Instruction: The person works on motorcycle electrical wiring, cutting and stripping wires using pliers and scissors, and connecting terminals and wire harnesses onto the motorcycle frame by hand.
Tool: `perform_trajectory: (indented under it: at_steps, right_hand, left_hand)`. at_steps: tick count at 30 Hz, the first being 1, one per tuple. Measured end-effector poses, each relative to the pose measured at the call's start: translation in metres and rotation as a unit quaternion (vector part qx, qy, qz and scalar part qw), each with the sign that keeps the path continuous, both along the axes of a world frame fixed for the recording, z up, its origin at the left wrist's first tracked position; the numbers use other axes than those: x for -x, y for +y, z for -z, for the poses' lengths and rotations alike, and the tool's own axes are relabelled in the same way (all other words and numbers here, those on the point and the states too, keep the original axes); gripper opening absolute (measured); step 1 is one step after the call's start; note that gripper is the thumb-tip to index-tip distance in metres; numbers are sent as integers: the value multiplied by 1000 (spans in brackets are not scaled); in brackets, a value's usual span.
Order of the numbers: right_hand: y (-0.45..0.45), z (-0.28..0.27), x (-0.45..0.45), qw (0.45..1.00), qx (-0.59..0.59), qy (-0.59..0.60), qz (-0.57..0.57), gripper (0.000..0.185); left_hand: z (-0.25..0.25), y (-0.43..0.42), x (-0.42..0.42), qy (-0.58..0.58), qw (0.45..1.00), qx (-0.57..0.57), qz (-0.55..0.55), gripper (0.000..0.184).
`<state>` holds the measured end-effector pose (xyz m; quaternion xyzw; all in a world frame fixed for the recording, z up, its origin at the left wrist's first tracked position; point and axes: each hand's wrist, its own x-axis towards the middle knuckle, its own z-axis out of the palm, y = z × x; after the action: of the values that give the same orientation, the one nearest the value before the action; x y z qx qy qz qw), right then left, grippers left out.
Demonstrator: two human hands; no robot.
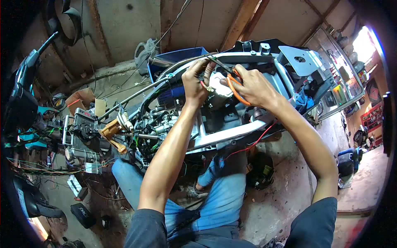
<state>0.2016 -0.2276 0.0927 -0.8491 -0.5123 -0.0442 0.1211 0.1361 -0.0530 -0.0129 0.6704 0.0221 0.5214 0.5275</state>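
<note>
My right hand (256, 89) is closed round the orange handles of a pair of scissors (238, 97). The dark blades point up and left, reaching my left hand (194, 82). Pinched in those left fingers is a wire (203, 84) with a small pale connector at its lower end; its upper part is partly hidden by the fingers. Both hands are above a stripped motorcycle frame (231, 134) with silver rails. Just below the scissors, inside the frame, sits a white container (220, 91).
A radiator (84, 129) and a tan plastic part (111, 131) are at the left. Behind the frame stands a blue crate (182, 54). A metal plate (300, 60) covers the frame's right end. One red wire (253, 145) hangs below the near rail. A glass case (341, 89) stands far right.
</note>
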Motion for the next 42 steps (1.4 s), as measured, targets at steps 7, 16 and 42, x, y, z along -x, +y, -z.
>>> perform_trajectory:
  at_steps: [7, 16, 42]
  right_hand:
    - [4, -8, 6, 981, 15, 178, 73, 65]
    - [3, -5, 2, 983, -15, 161, 83, 66]
    - [14, -11, 4, 961, -193, 192, 44, 28]
  left_hand:
    - [-1, -2, 0, 12, 999, 30, 27, 23]
    - [1, 0, -4, -6, 1000, 4, 3, 22]
    - [4, -5, -1, -15, 985, -152, 76, 28]
